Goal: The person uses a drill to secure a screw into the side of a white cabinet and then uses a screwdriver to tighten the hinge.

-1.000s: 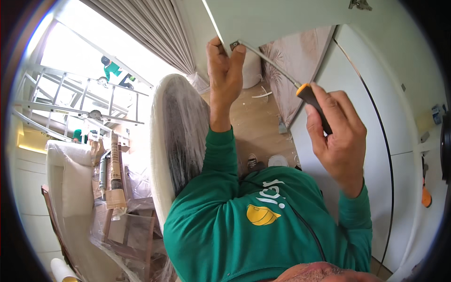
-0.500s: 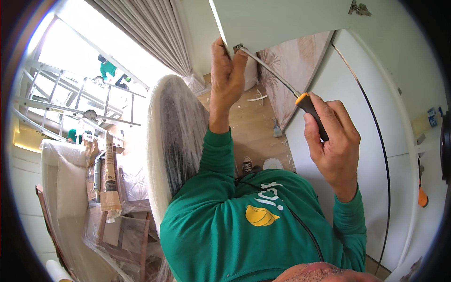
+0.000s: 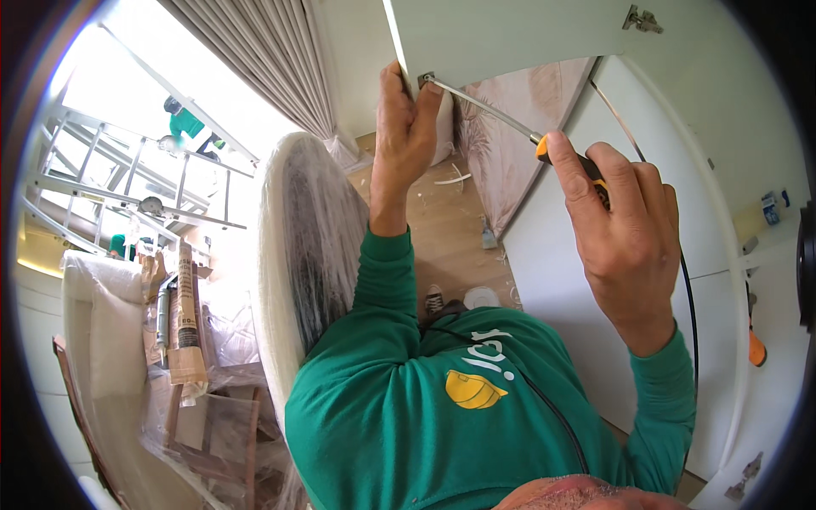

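Note:
My right hand (image 3: pixel 629 242) is wrapped round the black and orange handle of a screwdriver (image 3: pixel 497 115), its index finger stretched along the grip. The long shaft runs up and left to a small metal fitting (image 3: pixel 427 79) at the lower corner of a pale cabinet door (image 3: pixel 518 38). My left hand (image 3: pixel 406 136) grips that corner, fingers behind the door's edge and thumb by the fitting and the screwdriver tip. What the tip bears on is too small to tell. A metal hinge (image 3: pixel 642 19) sits farther right on the same door.
A plastic-wrapped upholstered chair back (image 3: pixel 310 229) stands close by my left arm. Beyond it are wrapped furniture (image 3: pixel 102 314), a caulking gun (image 3: pixel 163 319) and ladders (image 3: pixel 127 183). Another person (image 3: pixel 185 123) is by the window. White cabinet fronts (image 3: pixel 595 212) stand on my right.
My right hand has turned on the screwdriver handle and moved a little to the right, so its back now faces up. The left hand keeps hold of the door corner. The view has shifted slightly.

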Demonstrator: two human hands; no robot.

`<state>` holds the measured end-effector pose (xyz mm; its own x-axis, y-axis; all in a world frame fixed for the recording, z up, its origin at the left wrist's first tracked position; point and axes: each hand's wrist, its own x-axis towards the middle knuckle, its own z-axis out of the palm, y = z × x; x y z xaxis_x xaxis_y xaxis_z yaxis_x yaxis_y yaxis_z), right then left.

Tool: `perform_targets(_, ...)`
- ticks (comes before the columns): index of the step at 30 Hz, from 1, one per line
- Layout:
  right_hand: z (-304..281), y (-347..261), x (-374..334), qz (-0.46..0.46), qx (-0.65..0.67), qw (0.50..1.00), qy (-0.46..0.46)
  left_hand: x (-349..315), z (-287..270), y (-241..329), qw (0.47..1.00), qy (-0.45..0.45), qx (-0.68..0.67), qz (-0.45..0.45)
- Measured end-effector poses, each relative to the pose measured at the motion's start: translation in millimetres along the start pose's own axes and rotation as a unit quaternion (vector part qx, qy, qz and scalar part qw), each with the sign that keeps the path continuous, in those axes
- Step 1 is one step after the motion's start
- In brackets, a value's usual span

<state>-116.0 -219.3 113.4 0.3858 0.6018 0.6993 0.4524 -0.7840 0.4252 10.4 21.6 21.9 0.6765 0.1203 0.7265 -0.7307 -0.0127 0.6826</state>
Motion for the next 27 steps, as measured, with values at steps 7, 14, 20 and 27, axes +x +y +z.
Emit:
perform_targets(7, -14, -9, 23, -0.121, -0.084, 0.988, -0.052, -4, 7, 2, 0.997, 0.067, 0.032, -0.017)
perform_targets(14, -10, -21, 21, 0.102, 0.219, 0.969, -0.059, -8, 23, -5, 0.991, 0.115, 0.074, 0.006)
perform_targets(20, -28, -19, 33, 0.448, 0.562, 0.672, -0.179, -7, 24, -5, 0.987, 0.121, 0.1, 0.031)
perform_targets(27, -9, -36, 30, 0.036, 0.038, 0.991, -0.12, 0, 7, -5, 0.985, 0.109, 0.125, 0.04)
